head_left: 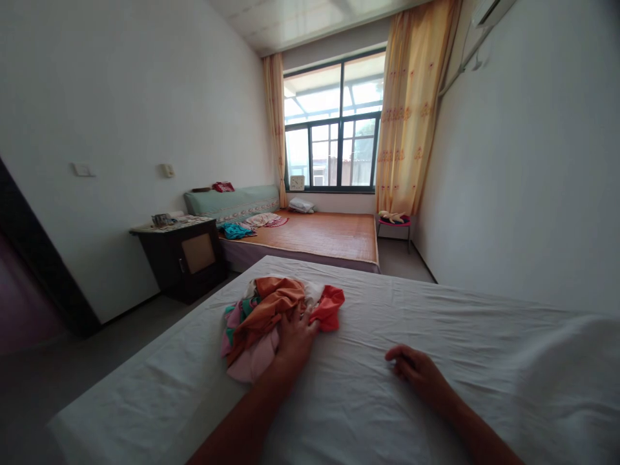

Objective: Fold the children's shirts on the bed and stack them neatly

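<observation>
A crumpled heap of clothes [271, 303] in rust-orange, pink, green and white lies on a white sheet [358, 387]. My left hand [296, 332] rests on the right side of this heap, its fingers stretched out over the fabric. Just beyond those fingers is a bunched red cloth [330, 307], at the heap's right edge. To the right, apart from the clothes, my right hand [411, 365] is over the sheet. Its fingers are loosely curled with a gap at the thumb, and no object shows in them.
Beyond the sheet stands a bed with a brown mat [329, 234] and a green headboard [237, 200]. A teal cloth [236, 230] lies on it. A dark nightstand [181, 261] is at the left. Under the curtain [404, 129] stands a stool [394, 222] holding a soft toy.
</observation>
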Tool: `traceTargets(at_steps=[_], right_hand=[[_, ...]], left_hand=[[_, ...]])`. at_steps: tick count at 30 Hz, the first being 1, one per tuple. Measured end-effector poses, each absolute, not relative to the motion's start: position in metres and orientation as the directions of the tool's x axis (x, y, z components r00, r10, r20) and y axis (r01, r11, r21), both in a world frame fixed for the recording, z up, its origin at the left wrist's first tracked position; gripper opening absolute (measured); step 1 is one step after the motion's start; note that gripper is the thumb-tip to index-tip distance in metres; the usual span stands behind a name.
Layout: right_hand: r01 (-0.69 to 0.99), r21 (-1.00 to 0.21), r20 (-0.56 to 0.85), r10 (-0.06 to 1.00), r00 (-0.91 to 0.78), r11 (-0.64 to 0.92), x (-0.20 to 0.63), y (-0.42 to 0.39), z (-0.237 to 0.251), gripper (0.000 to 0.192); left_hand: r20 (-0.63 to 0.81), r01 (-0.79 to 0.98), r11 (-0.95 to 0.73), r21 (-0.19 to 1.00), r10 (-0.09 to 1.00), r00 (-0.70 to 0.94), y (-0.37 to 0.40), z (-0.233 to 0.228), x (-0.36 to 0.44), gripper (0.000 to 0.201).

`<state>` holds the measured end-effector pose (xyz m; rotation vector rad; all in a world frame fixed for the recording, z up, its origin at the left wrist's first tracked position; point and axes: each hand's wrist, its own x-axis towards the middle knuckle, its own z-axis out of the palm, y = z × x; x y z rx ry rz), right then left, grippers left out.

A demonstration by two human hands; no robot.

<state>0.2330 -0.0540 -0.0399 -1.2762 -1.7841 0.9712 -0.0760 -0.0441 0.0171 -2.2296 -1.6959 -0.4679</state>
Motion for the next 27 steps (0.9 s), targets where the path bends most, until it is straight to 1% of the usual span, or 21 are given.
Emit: traceTargets(at_steps=[4,8,10,12,14,16,18,22,24,27], right_hand=[[0.412,-0.882,0.138,0.960,-0.244,0.231,0.234,-0.055,-0.041,0.027],[0.425,-0.875,0.139,0.961,-0.239,0.233,0.235,-0.055,-0.043,0.028],[0.430,-0.873,0.136,0.961,-0.239,0.231,0.235,-0.055,-0.042,0.028],[0.434,-0.871,0.136,0.962,-0.235,0.229,0.235,-0.055,-0.041,0.029],[0.437,-0.869,0.137,0.962,-0.235,0.231,0.235,-0.055,-0.040,0.030],[0.441,-0.867,0.136,0.962,-0.238,0.232,0.235,-0.055,-0.040,0.030],[0.443,-0.867,0.133,0.962,-0.239,0.230,0.236,-0.055,-0.041,0.031],[0.429,-0.875,0.133,0.964,-0.229,0.222,0.235,-0.056,-0.041,0.031],[0.427,-0.876,0.134,0.965,-0.227,0.222,0.235,-0.057,-0.041,0.032],[0.432,-0.871,0.145,0.963,-0.228,0.233,0.234,-0.057,-0.040,0.031]], left_hand=[[0.409,0.968,-0.249,-0.042,0.879,0.244,-0.043,0.027,-0.088,0.036],[0.492,0.983,-0.183,-0.023,0.854,0.171,-0.037,0.034,-0.113,0.034],[0.530,0.990,-0.136,-0.040,0.837,0.136,-0.033,0.035,-0.128,0.034],[0.537,0.993,-0.102,-0.066,0.835,0.121,-0.031,0.033,-0.139,0.031],[0.501,0.988,-0.125,-0.095,0.851,0.156,-0.030,0.028,-0.142,0.030],[0.442,0.976,-0.182,-0.124,0.870,0.218,-0.030,0.020,-0.139,0.030],[0.404,0.967,-0.217,-0.134,0.879,0.253,-0.030,0.014,-0.133,0.029],[0.451,0.971,-0.223,-0.091,0.859,0.240,-0.033,0.015,-0.128,0.029],[0.480,0.970,-0.234,-0.062,0.845,0.234,-0.036,0.026,-0.126,0.028],[0.513,0.953,-0.301,-0.021,0.815,0.269,-0.046,0.049,-0.116,0.023]])
